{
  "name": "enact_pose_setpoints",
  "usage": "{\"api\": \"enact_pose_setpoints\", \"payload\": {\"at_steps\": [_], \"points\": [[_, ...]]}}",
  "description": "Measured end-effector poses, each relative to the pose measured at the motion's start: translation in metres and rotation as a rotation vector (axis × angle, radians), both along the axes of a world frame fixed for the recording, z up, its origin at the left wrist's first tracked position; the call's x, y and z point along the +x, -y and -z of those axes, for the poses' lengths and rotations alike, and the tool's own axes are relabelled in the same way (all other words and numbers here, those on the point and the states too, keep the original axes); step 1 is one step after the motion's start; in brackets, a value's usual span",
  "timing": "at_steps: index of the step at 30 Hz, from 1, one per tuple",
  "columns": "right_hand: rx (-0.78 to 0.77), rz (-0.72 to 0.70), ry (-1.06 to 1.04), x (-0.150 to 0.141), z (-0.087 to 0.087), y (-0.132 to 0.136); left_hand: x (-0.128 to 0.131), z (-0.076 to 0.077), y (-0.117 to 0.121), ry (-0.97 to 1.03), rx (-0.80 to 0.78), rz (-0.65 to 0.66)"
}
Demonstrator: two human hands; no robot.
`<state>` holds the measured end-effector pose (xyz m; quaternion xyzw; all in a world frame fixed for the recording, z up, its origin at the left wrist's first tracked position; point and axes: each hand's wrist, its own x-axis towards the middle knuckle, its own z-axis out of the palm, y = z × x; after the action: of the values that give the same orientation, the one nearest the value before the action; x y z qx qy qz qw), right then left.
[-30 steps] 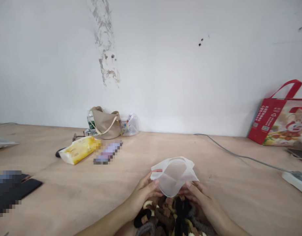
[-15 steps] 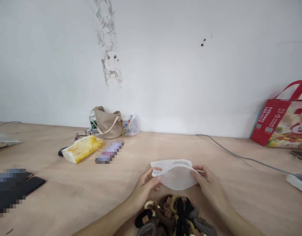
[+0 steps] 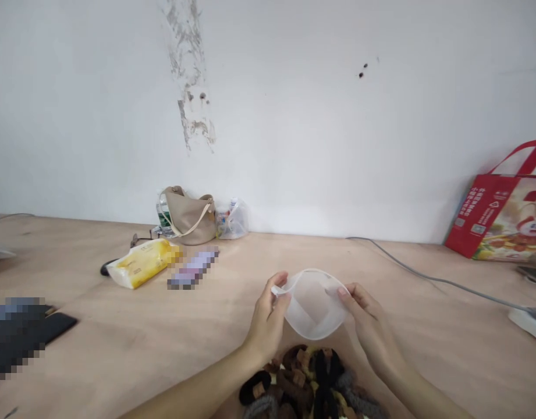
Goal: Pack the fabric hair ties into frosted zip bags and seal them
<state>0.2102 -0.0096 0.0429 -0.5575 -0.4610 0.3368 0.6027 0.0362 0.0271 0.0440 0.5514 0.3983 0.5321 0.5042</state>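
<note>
A frosted, see-through plastic bag (image 3: 315,314) is held above the table with its mouth spread into a wide round opening facing me. My left hand (image 3: 270,314) pinches the bag's left edge between thumb and fingers. At the opposite edge, my right hand (image 3: 366,311) grips the rim, thumb on the near side. Below the bag, between my forearms, lies a pile of fuzzy hair ties (image 3: 309,384) in black, brown, grey and cream, several with small brown tags. The pile's near part is cut off by the frame.
A yellow tissue pack (image 3: 143,265) and a blurred-out phone (image 3: 193,270) lie to the left. Behind them stand a beige handbag (image 3: 191,218) and a small plastic bag (image 3: 235,221). A red shopping bag (image 3: 481,215) leans at right, near a grey cable (image 3: 425,276) and white power strip (image 3: 527,326).
The bag's mouth has gone from a flattened slit to a wide round opening. Both hands have risen slightly, and the left has turned more upright.
</note>
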Motion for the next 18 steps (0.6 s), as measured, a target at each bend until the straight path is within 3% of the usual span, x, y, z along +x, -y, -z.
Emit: {"api": "enact_pose_setpoints", "payload": {"at_steps": [4, 9, 13, 18], "points": [[-0.015, -0.053, 0.005, -0.001, 0.005, -0.002, 0.013, 0.004, -0.006, 0.220, -0.101, 0.018], [-0.048, -0.148, -0.005, 0.001, 0.022, -0.010, 0.017, 0.015, -0.014, 0.215, -0.333, 0.021], [-0.052, -0.197, -0.013, 0.003, 0.028, -0.010, 0.010, 0.019, -0.014, 0.191, -0.338, 0.034], [-0.017, -0.147, 0.003, 0.011, 0.017, 0.006, -0.005, 0.001, -0.008, 0.226, -0.219, 0.037]]}}
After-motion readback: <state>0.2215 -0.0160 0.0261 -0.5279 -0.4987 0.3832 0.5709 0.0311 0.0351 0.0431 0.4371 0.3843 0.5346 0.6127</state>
